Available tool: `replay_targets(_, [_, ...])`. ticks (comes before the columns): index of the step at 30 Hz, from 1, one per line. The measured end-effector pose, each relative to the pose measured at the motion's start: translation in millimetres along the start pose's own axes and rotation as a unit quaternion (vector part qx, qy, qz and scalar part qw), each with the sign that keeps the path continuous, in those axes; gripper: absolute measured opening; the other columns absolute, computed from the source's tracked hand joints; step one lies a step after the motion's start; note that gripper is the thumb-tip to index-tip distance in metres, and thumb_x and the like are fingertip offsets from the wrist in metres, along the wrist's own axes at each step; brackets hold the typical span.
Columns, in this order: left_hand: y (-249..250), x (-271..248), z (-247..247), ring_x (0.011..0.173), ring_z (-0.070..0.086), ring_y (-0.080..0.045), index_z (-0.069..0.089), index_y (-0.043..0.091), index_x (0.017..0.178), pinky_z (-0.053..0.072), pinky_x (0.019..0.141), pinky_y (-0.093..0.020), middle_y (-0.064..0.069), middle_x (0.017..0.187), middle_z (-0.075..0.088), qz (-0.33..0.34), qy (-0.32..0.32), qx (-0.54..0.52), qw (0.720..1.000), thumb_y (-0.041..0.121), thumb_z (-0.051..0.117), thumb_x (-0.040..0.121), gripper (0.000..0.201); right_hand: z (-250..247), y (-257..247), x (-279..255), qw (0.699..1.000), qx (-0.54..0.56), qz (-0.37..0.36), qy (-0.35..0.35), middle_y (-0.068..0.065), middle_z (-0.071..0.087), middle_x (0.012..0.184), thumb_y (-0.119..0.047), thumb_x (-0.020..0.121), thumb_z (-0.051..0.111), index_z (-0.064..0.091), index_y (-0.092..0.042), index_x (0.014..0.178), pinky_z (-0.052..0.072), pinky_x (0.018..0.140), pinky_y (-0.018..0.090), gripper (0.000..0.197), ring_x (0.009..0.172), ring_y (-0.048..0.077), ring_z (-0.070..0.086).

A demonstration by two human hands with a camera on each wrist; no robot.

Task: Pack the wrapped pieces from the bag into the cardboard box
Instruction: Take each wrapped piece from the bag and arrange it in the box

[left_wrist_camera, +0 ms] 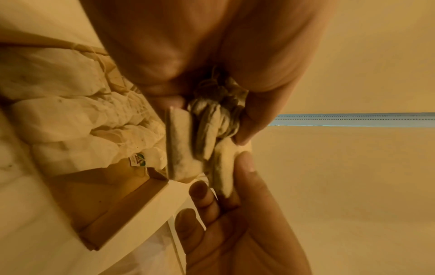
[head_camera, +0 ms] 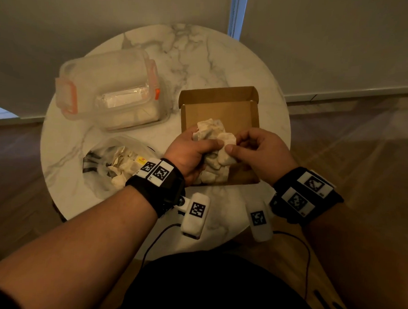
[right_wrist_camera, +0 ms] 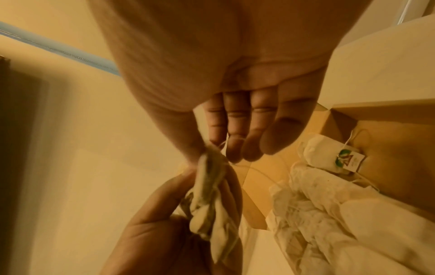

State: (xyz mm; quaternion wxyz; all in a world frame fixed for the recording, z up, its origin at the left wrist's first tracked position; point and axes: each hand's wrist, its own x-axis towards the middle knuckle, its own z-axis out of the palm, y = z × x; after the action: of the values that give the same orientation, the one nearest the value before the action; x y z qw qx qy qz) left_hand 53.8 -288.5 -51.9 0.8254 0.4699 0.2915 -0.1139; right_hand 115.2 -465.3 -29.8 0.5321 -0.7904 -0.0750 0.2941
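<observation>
An open cardboard box (head_camera: 220, 108) lies on the table, with a row of pale wrapped pieces (right_wrist_camera: 317, 214) along its near side. Above it my left hand (head_camera: 198, 149) grips a bunch of wrapped pieces (head_camera: 213, 133) in its curled fingers. My right hand (head_camera: 235, 144) pinches one piece of that bunch (right_wrist_camera: 212, 161) between thumb and forefinger, and its other fingers are loosely curled. A tagged piece (right_wrist_camera: 329, 158) lies apart on the box floor. The clear plastic bag (head_camera: 113, 164), left of the box, holds several more pieces.
A clear plastic container (head_camera: 107, 89) with orange clasps stands at the back left of the round marble table (head_camera: 202, 56). The table's front edge is close to my wrists. Wooden floor surrounds the table, with a wall behind.
</observation>
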Motion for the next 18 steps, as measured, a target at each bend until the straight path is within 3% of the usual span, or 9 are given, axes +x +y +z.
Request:
replay_targets(4, [0, -3, 2, 0.116, 0.065, -0.047, 0.053, 0.000, 0.137, 0.055, 0.096, -0.058, -0.031, 0.127, 0.065, 0.000, -0.001, -0.007, 1.000, -0.005, 0.073, 0.085, 0.056, -1, 3, 2, 0.999, 0.045, 0.012, -0.001, -0.004, 0.071, 0.072, -0.015, 0.088, 0.078, 0.072, -0.021, 0.092, 0.059, 0.061, 0.032, 0.009, 0.066, 0.011, 0.069])
replay_targets(9, [-2, -8, -1, 0.116, 0.066, -0.046, 0.053, 0.000, 0.138, 0.055, 0.096, -0.058, -0.029, 0.127, 0.066, -0.006, 0.012, -0.012, 1.000, -0.008, 0.068, 0.087, 0.053, -3, 4, 1, 0.994, 0.101, 0.029, -0.021, 0.011, 0.075, 0.083, -0.009, 0.093, 0.071, 0.071, -0.017, 0.105, 0.059, 0.058, 0.031, 0.015, 0.074, 0.018, 0.073])
replay_targets(15, [1, -13, 0, 0.108, 0.071, -0.038, 0.061, 0.005, 0.126, 0.060, 0.091, -0.051, -0.023, 0.119, 0.072, -0.014, 0.016, 0.022, 1.000, -0.014, 0.065, 0.087, 0.043, -1, 9, 3, 0.985, 0.162, 0.056, -0.008, 0.008, 0.076, 0.097, -0.010, 0.095, 0.067, 0.072, -0.012, 0.100, 0.062, 0.066, 0.038, 0.007, 0.090, 0.023, 0.075])
replay_targets(18, [-1, -12, -3, 0.104, 0.073, -0.037, 0.065, 0.006, 0.119, 0.061, 0.088, -0.049, -0.021, 0.114, 0.074, -0.015, 0.029, 0.055, 0.998, -0.017, 0.065, 0.085, 0.041, -2, 7, 2, 0.973, 0.216, 0.086, -0.007, 0.001, 0.076, 0.093, -0.008, 0.096, 0.063, 0.071, -0.013, 0.096, 0.063, 0.069, 0.041, 0.009, 0.085, 0.019, 0.075])
